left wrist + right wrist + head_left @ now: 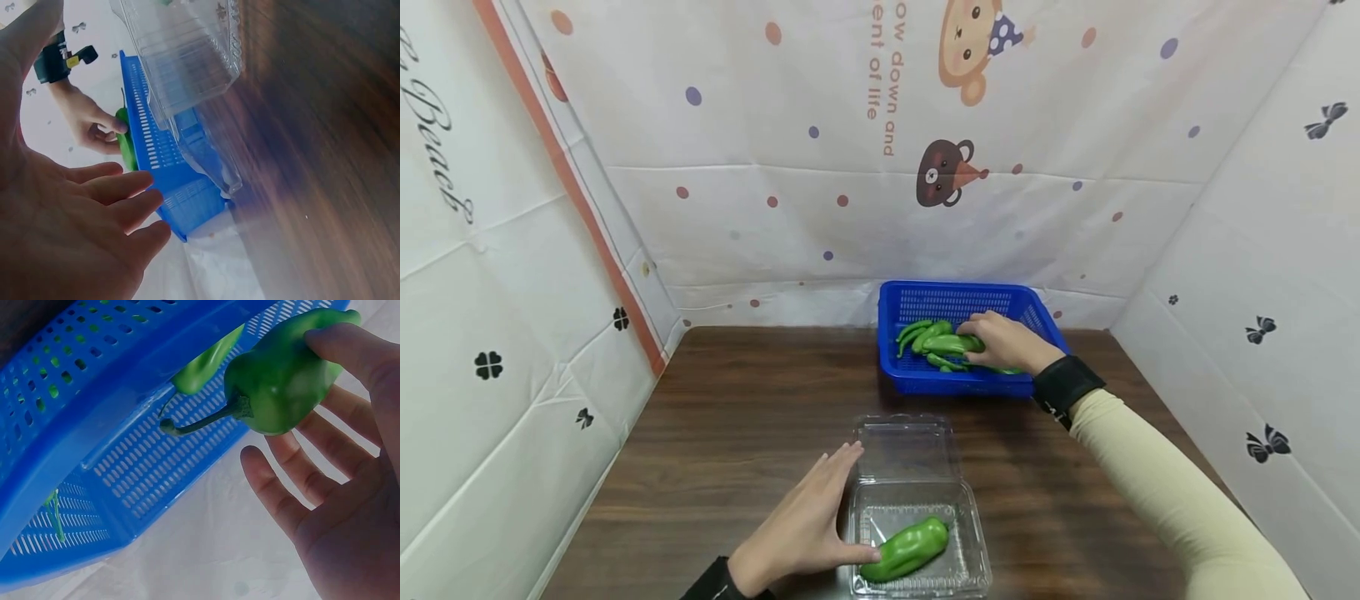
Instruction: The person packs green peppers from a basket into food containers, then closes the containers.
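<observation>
A blue mesh basket (957, 382) at the back of the table holds several green peppers. My right hand (1007, 342) reaches into it; in the right wrist view the thumb and fingers (331, 481) close around one green pepper (281, 381) with a long stem. A clear plastic clamshell box (904, 446) lies open near me, with a single green pepper (908, 548) in its tray. My left hand (808, 525) lies flat on the table, fingers straight, against the box's left side. The left wrist view shows that open palm (75, 219), the box (187, 56) and the basket (169, 181).
The dark wooden table (737, 417) is walled in by white printed sheets at the left, back and right. The basket stands close to the back wall, right of centre. More peppers (925, 333) lie in the basket's left half.
</observation>
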### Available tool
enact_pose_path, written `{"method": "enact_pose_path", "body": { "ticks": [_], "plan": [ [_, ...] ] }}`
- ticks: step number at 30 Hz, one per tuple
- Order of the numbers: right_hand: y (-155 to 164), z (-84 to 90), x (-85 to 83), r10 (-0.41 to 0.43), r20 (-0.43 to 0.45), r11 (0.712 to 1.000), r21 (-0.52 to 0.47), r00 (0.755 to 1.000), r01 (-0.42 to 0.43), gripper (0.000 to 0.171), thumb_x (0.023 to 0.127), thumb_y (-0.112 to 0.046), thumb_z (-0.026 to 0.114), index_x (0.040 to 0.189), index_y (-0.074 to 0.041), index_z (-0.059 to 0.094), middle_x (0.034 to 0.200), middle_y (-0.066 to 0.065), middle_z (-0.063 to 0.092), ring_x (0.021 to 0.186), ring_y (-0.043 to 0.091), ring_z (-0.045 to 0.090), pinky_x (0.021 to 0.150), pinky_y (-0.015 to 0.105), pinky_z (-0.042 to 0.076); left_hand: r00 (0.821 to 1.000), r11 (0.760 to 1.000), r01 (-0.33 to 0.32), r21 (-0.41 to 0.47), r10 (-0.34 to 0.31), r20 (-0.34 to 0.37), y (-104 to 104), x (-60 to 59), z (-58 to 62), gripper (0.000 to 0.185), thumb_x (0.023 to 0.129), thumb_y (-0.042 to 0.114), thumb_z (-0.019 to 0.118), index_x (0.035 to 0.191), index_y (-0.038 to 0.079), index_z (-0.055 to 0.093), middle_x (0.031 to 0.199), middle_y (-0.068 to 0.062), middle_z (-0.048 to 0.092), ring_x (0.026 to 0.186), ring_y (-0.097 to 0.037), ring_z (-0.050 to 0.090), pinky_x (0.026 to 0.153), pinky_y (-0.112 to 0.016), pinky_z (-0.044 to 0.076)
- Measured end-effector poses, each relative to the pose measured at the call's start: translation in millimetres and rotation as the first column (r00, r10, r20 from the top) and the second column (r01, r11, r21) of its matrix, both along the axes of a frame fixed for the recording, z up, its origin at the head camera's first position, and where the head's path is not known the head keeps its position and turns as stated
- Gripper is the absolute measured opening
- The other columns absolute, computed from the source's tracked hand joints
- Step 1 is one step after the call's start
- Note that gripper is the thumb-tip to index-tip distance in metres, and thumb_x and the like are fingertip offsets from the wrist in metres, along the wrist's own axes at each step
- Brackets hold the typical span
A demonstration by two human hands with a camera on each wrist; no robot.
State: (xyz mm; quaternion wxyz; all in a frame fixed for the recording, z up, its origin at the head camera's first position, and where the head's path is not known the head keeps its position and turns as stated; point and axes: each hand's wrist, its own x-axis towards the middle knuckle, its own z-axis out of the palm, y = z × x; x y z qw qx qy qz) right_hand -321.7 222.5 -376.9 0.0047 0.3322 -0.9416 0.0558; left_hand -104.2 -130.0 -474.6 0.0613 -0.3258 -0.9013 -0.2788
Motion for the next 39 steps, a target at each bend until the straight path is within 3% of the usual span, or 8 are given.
{"method": "enact_pose_path", "body": {
  "ticks": [7,13,20,39],
  "plan": [
    [-0.6,0.9,5.2,-0.018,0.002,1.0,-0.005,1.0,0.018,0.04,0.094,-0.021,0.076,0.129,-0.004,0.069,0.121,0.014,0.067,0.107,0.03,0.059,0.078,0.042,0.048,0.999,0.998,0.032,-0.049,-0.031,0.023,1.3,6.7,-1.8,0.129,0.066,0.067,0.087,0.157,-0.006,0.032,0.16,-0.023,0.037,0.149,-0.036,0.036,0.12,-0.056,0.029],
    [0.9,2.6,11.8,-0.01,-0.02,1.0,-0.001,1.0,0.01,0.04,0.093,-0.021,0.078,0.128,-0.004,0.07,0.117,0.014,0.067,0.107,0.031,0.061,0.079,0.044,0.05,0.998,0.996,0.051,-0.076,-0.047,0.052,1.3,9.8,-3.1,0.13,0.068,0.075,0.081,0.158,-0.004,0.031,0.163,-0.017,0.035,0.15,-0.036,0.032,0.12,-0.057,0.03],
    [1.9,5.9,15.8,-0.016,-0.031,1.0,-0.019,0.999,0.015,0.04,0.092,-0.02,0.079,0.128,-0.004,0.07,0.119,0.014,0.067,0.104,0.029,0.06,0.077,0.043,0.05,0.998,0.994,0.07,-0.089,-0.069,0.013,1.8,12.8,-7.0,0.13,0.068,0.077,0.079,0.157,-0.006,0.032,0.162,-0.018,0.037,0.149,-0.037,0.034,0.118,-0.057,0.032],
    [2.8,6.8,27.4,0.001,-0.048,1.0,-0.013,0.999,-0.002,0.04,0.092,-0.022,0.08,0.126,-0.005,0.071,0.114,0.012,0.067,0.093,0.025,0.055,0.072,0.037,0.047,0.996,0.993,0.087,-0.078,-0.087,0.002,0.1,15.9,-9.3,0.129,0.067,0.072,0.084,0.157,-0.005,0.032,0.161,-0.017,0.039,0.147,-0.036,0.038,0.117,-0.055,0.035]
  ]
}}
